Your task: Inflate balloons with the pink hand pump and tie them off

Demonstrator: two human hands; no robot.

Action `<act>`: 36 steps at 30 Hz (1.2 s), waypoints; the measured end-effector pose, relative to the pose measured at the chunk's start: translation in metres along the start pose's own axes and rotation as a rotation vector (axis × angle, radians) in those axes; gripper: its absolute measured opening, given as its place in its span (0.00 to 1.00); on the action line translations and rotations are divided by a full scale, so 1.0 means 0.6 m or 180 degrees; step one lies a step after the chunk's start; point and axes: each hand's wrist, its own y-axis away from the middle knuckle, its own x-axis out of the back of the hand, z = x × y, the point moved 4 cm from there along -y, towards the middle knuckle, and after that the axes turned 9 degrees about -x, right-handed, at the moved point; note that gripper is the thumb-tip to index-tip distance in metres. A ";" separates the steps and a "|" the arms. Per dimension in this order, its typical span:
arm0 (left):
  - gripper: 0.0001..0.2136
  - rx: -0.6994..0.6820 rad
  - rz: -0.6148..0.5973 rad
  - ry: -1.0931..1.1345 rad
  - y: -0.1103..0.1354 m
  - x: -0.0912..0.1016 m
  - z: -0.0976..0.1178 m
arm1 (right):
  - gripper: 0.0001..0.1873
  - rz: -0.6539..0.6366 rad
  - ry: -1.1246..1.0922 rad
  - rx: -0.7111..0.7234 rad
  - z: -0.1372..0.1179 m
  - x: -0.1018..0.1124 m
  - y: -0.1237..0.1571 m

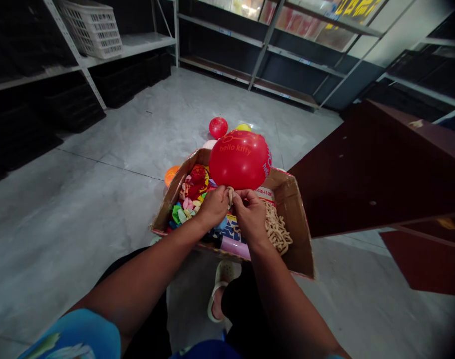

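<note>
Together, left hand and right hand pinch tan cord below the "hello kitty" balloon.

Hands — two, inflated red balloons — two

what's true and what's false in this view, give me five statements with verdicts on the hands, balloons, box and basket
1. The left hand and right hand meet at a tan piece by the large red balloon. True.
2. The orange balloon is right of the cardboard box. False: the orange balloon is at its left.
3. A smaller red balloon lies beyond the box. True.
4. The lavender cylinder stands upright. False: the lavender cylinder lies on its side in the box.
5. The white basket sits on a shelf. True.
</note>
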 end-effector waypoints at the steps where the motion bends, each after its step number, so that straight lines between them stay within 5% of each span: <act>1: 0.12 0.0002 0.0020 0.0068 0.000 -0.001 0.000 | 0.13 -0.0020 -0.0094 -0.0005 0.000 -0.002 0.001; 9: 0.13 0.0457 -0.0040 0.1586 -0.002 -0.012 -0.002 | 0.10 -0.0264 -0.0867 -0.0280 0.006 -0.003 -0.003; 13: 0.12 0.0594 -0.0227 0.2110 0.002 -0.020 0.008 | 0.10 0.0059 -0.0799 -0.0206 0.011 0.002 -0.011; 23: 0.14 0.0051 -0.0727 0.0435 0.008 -0.007 0.041 | 0.09 0.0568 -0.0486 0.0123 0.013 0.022 -0.032; 36: 0.15 -0.0381 -0.1053 -0.0223 0.024 -0.028 0.062 | 0.10 0.0236 -0.1677 -0.0698 0.060 0.004 -0.050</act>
